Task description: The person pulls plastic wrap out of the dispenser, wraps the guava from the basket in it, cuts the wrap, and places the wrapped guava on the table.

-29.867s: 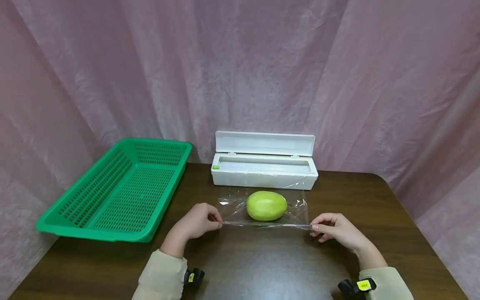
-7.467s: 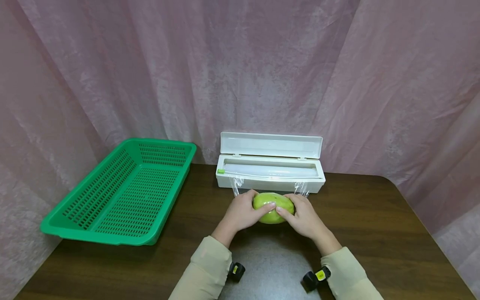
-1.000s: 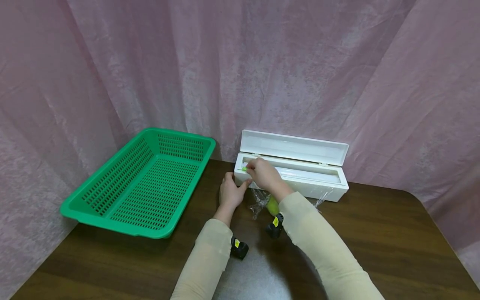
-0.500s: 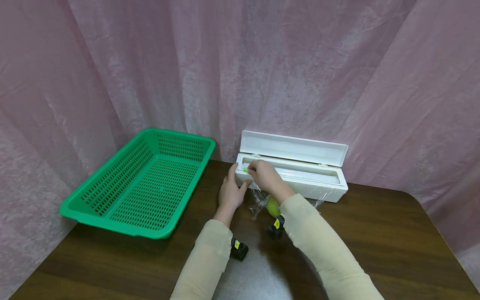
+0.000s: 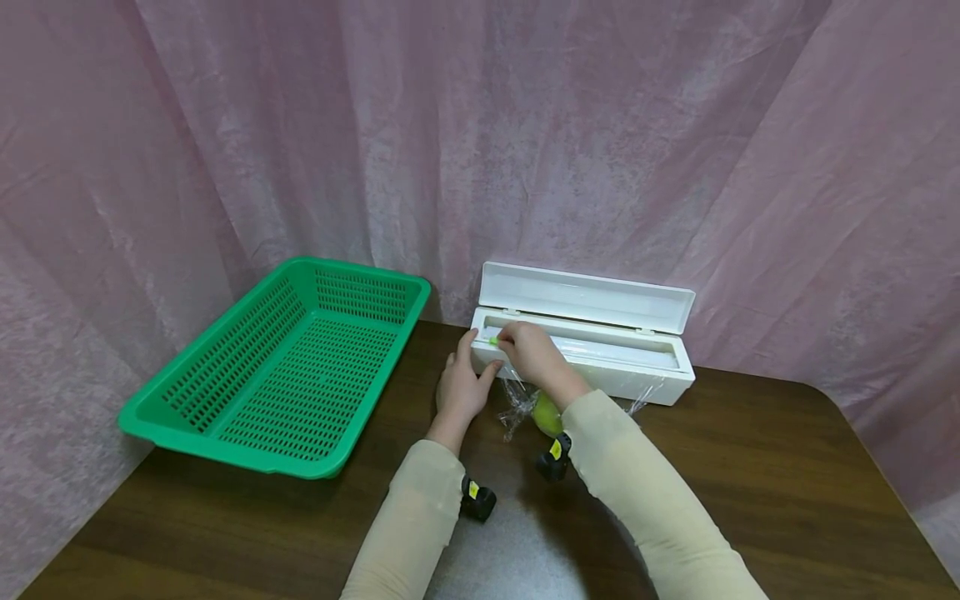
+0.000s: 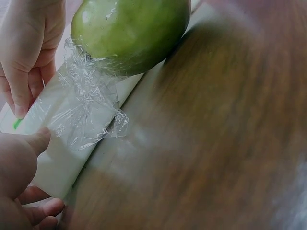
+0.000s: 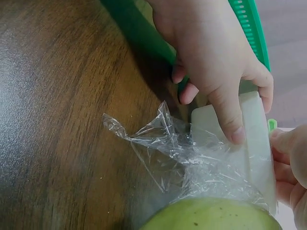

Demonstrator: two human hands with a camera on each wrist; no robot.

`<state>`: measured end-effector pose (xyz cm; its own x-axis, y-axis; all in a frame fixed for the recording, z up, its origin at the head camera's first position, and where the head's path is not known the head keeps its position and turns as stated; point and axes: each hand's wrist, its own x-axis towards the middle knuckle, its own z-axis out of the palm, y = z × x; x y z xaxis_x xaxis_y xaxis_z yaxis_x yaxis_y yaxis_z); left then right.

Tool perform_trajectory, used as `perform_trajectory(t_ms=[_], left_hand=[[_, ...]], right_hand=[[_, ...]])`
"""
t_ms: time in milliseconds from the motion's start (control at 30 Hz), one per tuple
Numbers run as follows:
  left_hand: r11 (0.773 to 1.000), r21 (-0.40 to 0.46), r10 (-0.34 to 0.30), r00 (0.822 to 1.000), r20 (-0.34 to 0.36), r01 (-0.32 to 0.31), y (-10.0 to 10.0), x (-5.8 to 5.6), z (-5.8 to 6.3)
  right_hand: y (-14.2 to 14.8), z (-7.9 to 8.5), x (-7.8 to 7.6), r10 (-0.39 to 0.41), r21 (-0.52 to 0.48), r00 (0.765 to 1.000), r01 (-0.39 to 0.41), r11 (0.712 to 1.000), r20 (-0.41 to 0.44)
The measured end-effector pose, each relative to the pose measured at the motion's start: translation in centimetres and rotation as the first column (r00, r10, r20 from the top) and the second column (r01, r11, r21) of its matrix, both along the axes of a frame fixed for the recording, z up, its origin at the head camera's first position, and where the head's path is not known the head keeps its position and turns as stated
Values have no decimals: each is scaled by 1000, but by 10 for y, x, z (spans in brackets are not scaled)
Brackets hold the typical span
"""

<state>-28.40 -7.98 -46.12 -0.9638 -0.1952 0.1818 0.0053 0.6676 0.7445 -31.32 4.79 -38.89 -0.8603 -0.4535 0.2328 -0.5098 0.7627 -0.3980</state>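
Note:
A white cling film dispenser stands at the back of the table, its lid raised. My left hand grips its left end, thumb on the front face and a finger up over the top edge. Between thumb and finger my right hand pinches the small green slide cutter near the left end of the track. In front of the box lies a green oval fruit, mango-like, partly hidden by my right arm. Crumpled cling film sticks out from the fruit and reaches the box front.
A green slotted plastic basket sits to the left on the brown wooden table. Behind everything hangs a pink curtain. Black wrist cameras are strapped at both sleeves.
Earlier, both hands held the fruit in the film; now they are at the dispenser. Over the last second, the cutter shifted slightly right and a left finger rose onto the box's top edge.

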Motion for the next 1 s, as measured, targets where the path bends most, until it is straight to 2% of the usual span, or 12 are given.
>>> perform_trajectory(t_ms=[433,600,867,1000], left_hand=[[1000,11,-15,999,-30,15,2,1,0],[1000,9,-14,999,-34,14,2,1,0],[1000,15,-12,999,-38,12,1,2,1],[1000,20,-13,999,-33,14,-1,4,1]], right_hand=[[13,-3,1,41,-7,999,-41,999,-27],[18,-8,-1,58,-64,998,-60,996,-34],[20,-17,-1,18,-166,1000,-22,986,-24],[17,-18,0,10,-179,999,-17,984,-39]])
